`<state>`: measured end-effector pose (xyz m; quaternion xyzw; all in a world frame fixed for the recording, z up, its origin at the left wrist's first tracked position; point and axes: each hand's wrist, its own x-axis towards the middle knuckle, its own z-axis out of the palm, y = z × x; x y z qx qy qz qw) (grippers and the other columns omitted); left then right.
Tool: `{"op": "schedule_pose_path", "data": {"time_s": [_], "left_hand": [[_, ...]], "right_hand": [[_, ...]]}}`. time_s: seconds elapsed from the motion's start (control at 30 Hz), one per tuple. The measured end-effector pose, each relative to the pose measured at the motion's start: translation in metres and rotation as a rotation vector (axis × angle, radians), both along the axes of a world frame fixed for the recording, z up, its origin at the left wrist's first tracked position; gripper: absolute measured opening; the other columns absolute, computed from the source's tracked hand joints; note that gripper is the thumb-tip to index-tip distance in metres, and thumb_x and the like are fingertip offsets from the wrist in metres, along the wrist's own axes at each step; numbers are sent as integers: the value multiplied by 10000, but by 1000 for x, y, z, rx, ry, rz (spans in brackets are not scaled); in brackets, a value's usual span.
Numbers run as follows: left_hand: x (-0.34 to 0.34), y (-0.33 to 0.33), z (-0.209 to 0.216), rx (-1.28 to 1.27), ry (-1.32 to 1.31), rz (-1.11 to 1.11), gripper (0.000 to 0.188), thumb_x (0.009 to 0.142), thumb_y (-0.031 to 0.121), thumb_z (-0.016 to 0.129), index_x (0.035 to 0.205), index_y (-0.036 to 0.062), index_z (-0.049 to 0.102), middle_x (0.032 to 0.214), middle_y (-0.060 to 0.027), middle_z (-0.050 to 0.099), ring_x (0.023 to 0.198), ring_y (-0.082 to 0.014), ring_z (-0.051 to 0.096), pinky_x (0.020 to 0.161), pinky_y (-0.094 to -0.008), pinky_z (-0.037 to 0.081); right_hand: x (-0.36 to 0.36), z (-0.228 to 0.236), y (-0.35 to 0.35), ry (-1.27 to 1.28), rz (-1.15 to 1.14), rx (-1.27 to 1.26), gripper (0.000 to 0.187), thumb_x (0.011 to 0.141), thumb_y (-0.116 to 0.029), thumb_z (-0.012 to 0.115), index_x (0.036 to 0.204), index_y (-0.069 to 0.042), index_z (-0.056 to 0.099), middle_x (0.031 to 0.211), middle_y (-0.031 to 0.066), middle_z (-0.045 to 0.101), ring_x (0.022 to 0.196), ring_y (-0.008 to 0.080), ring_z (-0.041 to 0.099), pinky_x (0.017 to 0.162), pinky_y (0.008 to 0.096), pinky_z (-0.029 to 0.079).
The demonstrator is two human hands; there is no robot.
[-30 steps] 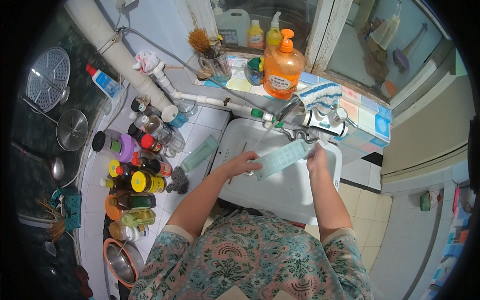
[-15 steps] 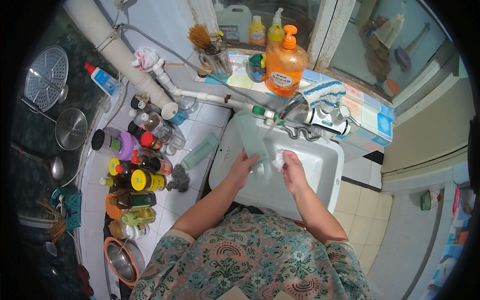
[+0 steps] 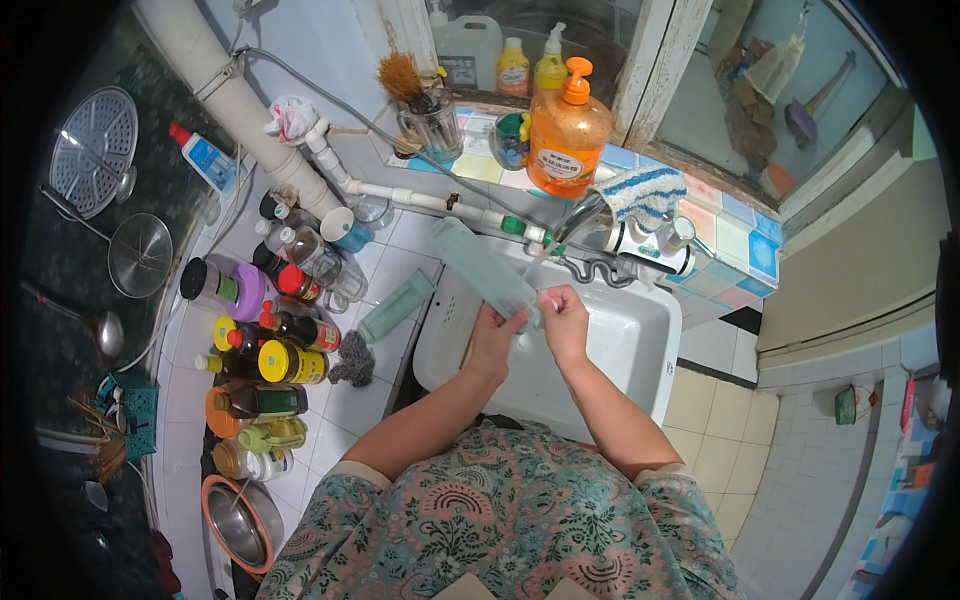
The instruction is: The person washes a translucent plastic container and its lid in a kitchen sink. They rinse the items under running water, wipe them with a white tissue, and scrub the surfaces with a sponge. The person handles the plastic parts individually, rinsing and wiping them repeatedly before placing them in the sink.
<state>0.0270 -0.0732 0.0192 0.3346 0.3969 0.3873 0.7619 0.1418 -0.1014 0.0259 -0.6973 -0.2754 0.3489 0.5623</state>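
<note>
Tray [image 3: 474, 260] clasped in left hand [image 3: 491, 343], near end obscured; whether the curled right hand [image 3: 564, 322] holds anything is unclear.

Kitchen; white sink [image 3: 630, 345]; sauce bottles [image 3: 308, 330]; hanging ladle [image 3: 109, 336]

White-tiled worktop [image 3: 368, 402] is being crowded along its wall side by bottles [image 3: 308, 331] and jars [image 3: 290, 362]. Nearer its open edge, pale green container [image 3: 397, 306] and grey scouring pad [image 3: 352, 360] are being carried, close together.
</note>
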Motion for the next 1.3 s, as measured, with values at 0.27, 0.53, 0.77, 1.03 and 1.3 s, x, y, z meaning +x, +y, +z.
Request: {"op": "schedule_pose_path", "data": {"time_s": [0.27,0.53,0.77,1.03,1.3], "left_hand": [[-7,10,15,11,-152,20,381,832,17,604,1180,45,454,1105,-44,574,1032,-140,537,903,-286,410],[-10,12,5,48,-25,35,389,838,21,598,1195,48,449,1120,-43,566,1038,-141,531,904,-280,403],[-13,18,2,67,-116,19,383,845,15,585,1198,48,439,1129,-47,559,1055,-150,525,919,-287,397],[-16,21,-6,-11,-171,25,369,864,34,570,1201,86,429,1161,-36,544,1072,-152,529,906,-308,431],[-18,19,-2,4,-129,59,370,871,26,558,1203,116,421,1165,-21,530,1062,-152,532,855,-326,471]], "right_hand": [[-7,-13,3,257,61,276,46,828,14,589,825,-31,602,889,49,646,862,131,587,740,232,435],[-2,0,15,375,73,7,74,805,-12,624,849,-68,601,902,19,628,802,64,529,642,209,384],[-3,13,6,663,-20,15,258,860,-100,557,1107,-146,498,946,9,595,813,81,530,611,217,368],[-12,4,16,939,11,18,385,837,-100,551,1199,-138,427,1052,58,564,915,178,571,711,309,491],[-15,-5,29,1098,-56,92,375,789,-54,557,1153,-91,475,1054,71,553,919,212,570,729,309,509]]}}
